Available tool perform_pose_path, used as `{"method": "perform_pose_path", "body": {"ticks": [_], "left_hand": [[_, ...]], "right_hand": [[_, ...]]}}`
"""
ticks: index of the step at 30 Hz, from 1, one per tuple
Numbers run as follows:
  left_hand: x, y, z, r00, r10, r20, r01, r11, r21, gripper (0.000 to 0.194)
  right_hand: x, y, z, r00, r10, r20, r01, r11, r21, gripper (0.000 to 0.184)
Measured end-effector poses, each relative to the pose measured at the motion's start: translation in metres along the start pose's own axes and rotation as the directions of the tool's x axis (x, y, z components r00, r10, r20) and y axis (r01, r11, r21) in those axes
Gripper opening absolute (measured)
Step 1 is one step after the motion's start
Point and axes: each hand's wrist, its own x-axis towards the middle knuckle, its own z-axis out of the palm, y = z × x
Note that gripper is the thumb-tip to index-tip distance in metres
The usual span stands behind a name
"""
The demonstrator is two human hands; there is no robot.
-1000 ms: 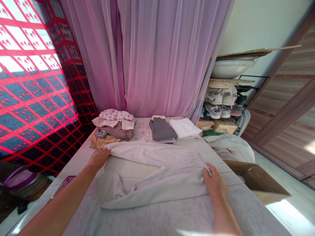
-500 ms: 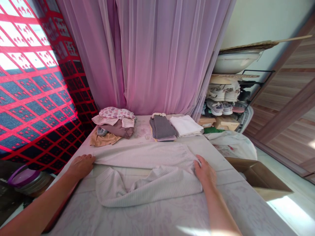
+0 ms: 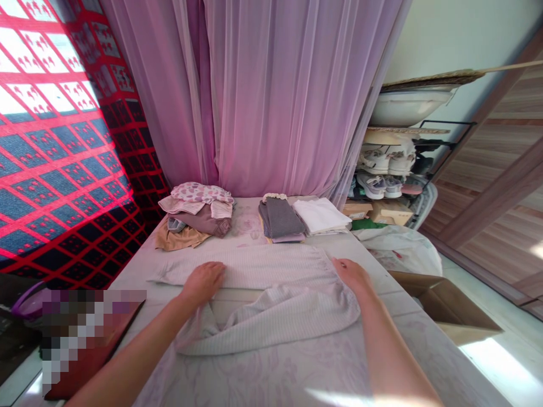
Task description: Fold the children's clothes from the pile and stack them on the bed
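Inspection from my own viewpoint, looking down at the work. My left hand point(image 3: 202, 284) lies spread and palm-down on a pale ribbed knit garment point(image 3: 258, 267), toward its middle. My right hand point(image 3: 352, 275) is also spread, resting at the garment's right side. Neither hand pinches or gathers the cloth, and the two are well apart.

The garment lies on a bedsheet with a faint floral print point(image 3: 305, 373). It is folded over, with a fairly flat upper band on the far side and a rumpled lower layer point(image 3: 271, 323) on the near side.

Finding: the step in hand appears to be smoothing this folded garment. In my judgement, the next move calls for evening out the rumpled layer and squaring its edges.

Beyond the garment, near the far end of the sheet, are a mixed pile of folded clothes point(image 3: 195, 216), a grey folded stack point(image 3: 280, 220) and a white folded stack point(image 3: 320, 217). A cardboard box point(image 3: 445, 305) stands open just beyond the right edge of the sheet.
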Motion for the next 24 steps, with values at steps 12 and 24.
{"method": "perform_pose_path", "body": {"ticks": [12, 24], "left_hand": [[0.010, 0.065, 0.051, 0.992, -0.087, -0.086, 0.086, 0.996, -0.011, 0.061], [0.013, 0.064, 0.050, 0.994, -0.091, -0.068, 0.089, 0.995, -0.034, 0.062]], "right_hand": [[0.023, -0.042, 0.014, 0.987, 0.011, -0.161, -0.012, 1.000, -0.004, 0.047], [-0.040, -0.040, 0.051, 0.907, -0.418, -0.055, 0.391, 0.883, -0.260, 0.049]]}}
